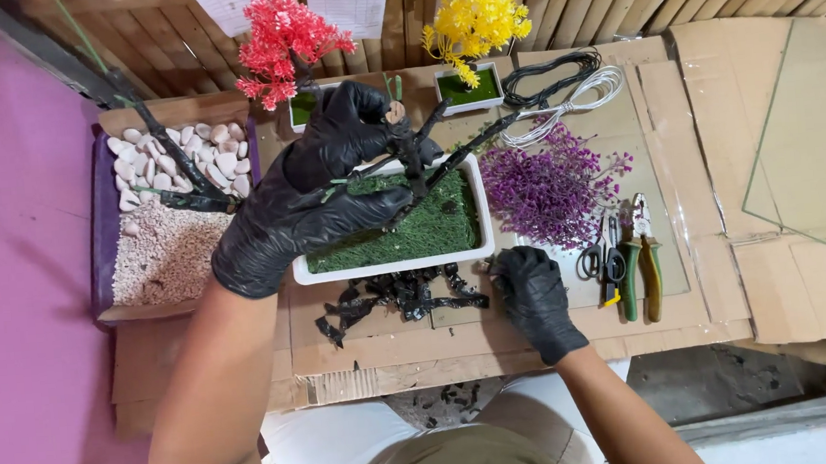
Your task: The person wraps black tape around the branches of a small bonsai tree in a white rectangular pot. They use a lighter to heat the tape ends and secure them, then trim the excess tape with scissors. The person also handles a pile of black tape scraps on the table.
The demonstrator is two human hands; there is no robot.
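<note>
Head view: both gloved hands work at a white tray (394,263) of green moss on the cardboard surface (577,322).
Left hand (316,186): fingers (355,119) closed around the dark trunk (414,158) of a bare model tree, holding it upright over the moss.
Trunk axis: roughly vertical from the moss, with branches (470,149) slanting up and away to the right of the fingers.
Right hand (533,296): fingers (504,266) pinched together at the tray's near right corner; whether they hold anything I cannot tell.
Black scraps (398,297): just left of the right fingers, touching the tray's near edge.
Purple sprigs (552,187): just beyond the right fingers, beside the tray.
Scissors (600,261) and pliers (643,253): right of the right hand, handles toward the person.
Nearer hand: left is on the trunk; right is nearer the scraps, sprigs and tools.
</note>
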